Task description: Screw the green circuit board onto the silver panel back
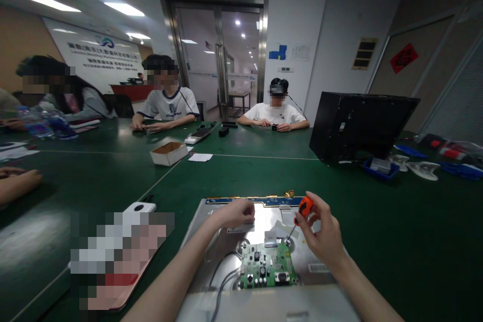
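Note:
An orange and black screwdriver [305, 207] is pinched between the thumb and fingers of my right hand [323, 226]. Its thin shaft slants down to the upper right corner of a green circuit board [266, 264]. That board sits on a silvery metal panel [317, 289], with grey cables leaving its left side. My left hand [240, 213] rests over the panel's upper middle with its fingers curled; whether they hold anything is hidden. A narrow blue board strip [260, 202] runs along the panel's far edge.
A black monitor-like case [362, 126] stands at the right, beside a blue tray [381, 167]. An open white box [168, 153] lies ahead on the left. Nearer left are a white device [139, 209] and a pinkish item [141, 266]. Several people sit around the green table.

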Tool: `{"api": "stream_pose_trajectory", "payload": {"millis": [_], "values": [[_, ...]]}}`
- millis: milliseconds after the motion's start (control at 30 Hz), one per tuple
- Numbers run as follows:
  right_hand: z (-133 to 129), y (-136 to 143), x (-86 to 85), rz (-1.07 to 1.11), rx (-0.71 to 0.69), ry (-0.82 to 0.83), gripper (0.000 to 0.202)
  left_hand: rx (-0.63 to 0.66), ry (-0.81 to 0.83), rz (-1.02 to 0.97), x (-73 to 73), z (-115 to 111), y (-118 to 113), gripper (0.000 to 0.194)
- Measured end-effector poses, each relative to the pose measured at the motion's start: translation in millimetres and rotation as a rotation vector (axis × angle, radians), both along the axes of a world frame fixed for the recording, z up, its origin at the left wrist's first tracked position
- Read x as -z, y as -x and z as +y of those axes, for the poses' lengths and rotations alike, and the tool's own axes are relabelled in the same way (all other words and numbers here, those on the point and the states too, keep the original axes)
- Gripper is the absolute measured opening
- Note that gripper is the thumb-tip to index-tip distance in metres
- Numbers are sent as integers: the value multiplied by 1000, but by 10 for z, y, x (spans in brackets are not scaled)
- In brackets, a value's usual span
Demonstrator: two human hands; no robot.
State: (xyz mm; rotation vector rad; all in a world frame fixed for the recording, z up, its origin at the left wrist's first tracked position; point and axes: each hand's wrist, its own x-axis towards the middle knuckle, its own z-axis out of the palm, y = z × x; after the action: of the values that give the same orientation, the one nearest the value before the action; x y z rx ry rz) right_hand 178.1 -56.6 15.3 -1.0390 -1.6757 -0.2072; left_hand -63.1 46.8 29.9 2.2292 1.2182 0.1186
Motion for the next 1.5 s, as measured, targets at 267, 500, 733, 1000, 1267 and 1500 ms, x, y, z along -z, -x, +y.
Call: {"api": "stream_pose_trajectory", "payload": {"millis": [267, 500, 733, 1000, 1267, 1500], "values": [[-3, -4, -26, 4, 0, -21, 37, 2, -55, -63, -24, -14, -61, 6], [-6, -4, -14, -25, 24, -9, 36, 26, -95, -88, -4, -15, -98, 9], [-20, -22, -40, -40, 27, -32, 39, 92, -116, -142, -51, -107, -172, 15], [-66, -10, -103, -35, 4, -41, 42, 170, -125, -168, -209, -356, -343, 11], [-294, -53, -226, -26, 7, 7, 40, 226, -133, -190, -192, -1038, -387, 12], [-571, -134, -249, 162, 15, 200, 43, 129, -219, -277, 130, -1434, -531, 22]]}}
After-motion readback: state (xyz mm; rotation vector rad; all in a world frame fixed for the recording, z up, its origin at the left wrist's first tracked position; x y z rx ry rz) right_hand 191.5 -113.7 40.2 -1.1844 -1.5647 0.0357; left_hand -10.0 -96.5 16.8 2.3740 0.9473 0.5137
